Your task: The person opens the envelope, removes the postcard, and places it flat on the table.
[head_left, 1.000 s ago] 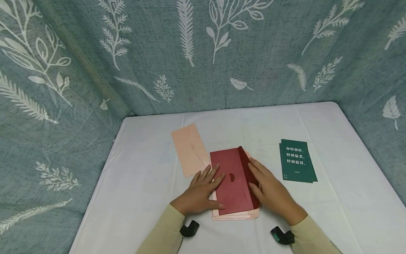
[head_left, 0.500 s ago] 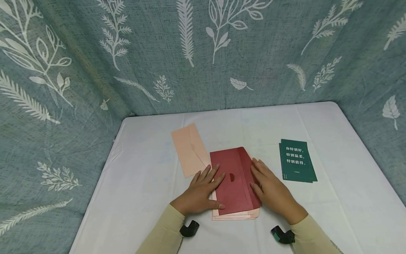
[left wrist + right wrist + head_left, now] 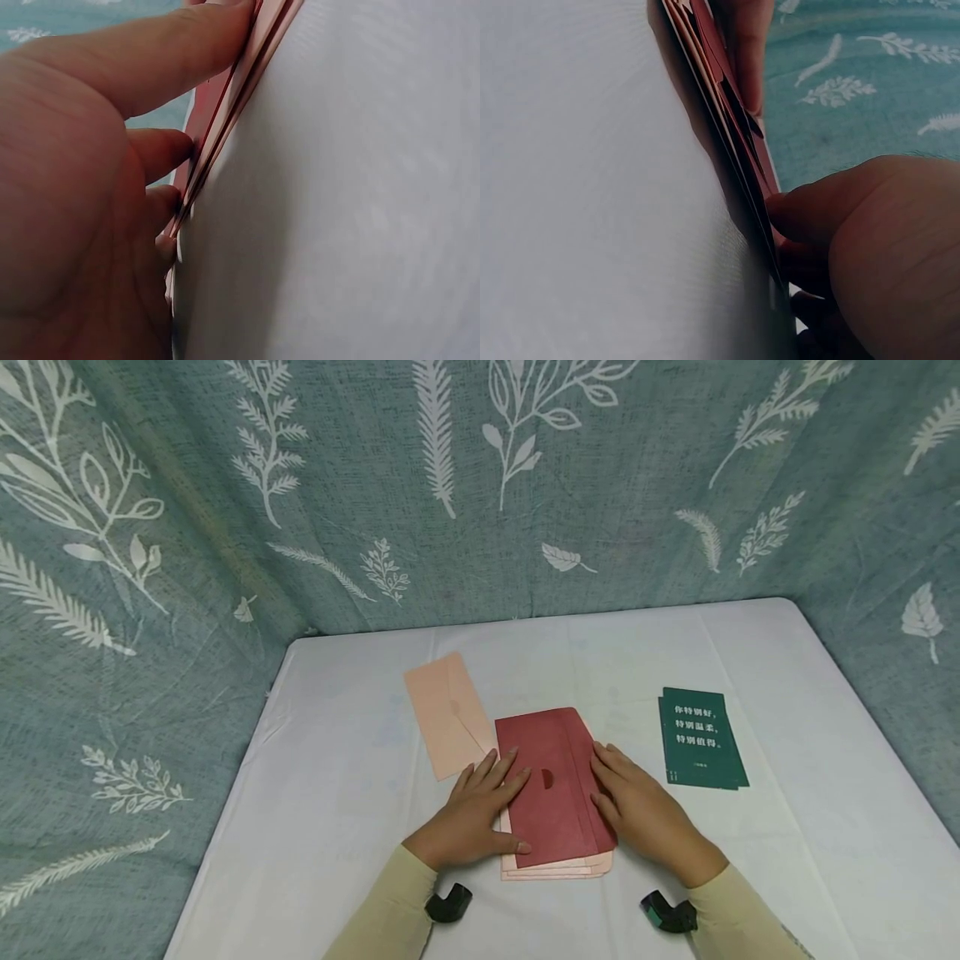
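A dark red envelope [image 3: 543,818] with a small half-round cutout lies on a stack of pale pink envelopes [image 3: 557,872], its flap [image 3: 591,777] spread toward the right. My left hand [image 3: 472,818] rests on its left side, fingers straight and splayed, the thumb low on the envelope. At the right edge, by the flap, my right hand [image 3: 641,810] touches with thumb and fingertips. The left wrist view shows my left thumb [image 3: 172,52] on the layered edge of the stack. In the right wrist view, my right thumb [image 3: 795,214] meets the red edge; the other fingers are dark and partly hidden.
One more pale pink envelope [image 3: 448,714] lies flat at the upper left of the stack. Dark green cards [image 3: 701,739] with white writing overlap to the right. A white cloth covers the table [image 3: 337,760], and a leaf-patterned curtain [image 3: 480,568] hangs behind it.
The red flap, partly raised a second ago, has come down flatter to the right. My right hand has shifted slightly outward with it; the left hand has stayed in place.
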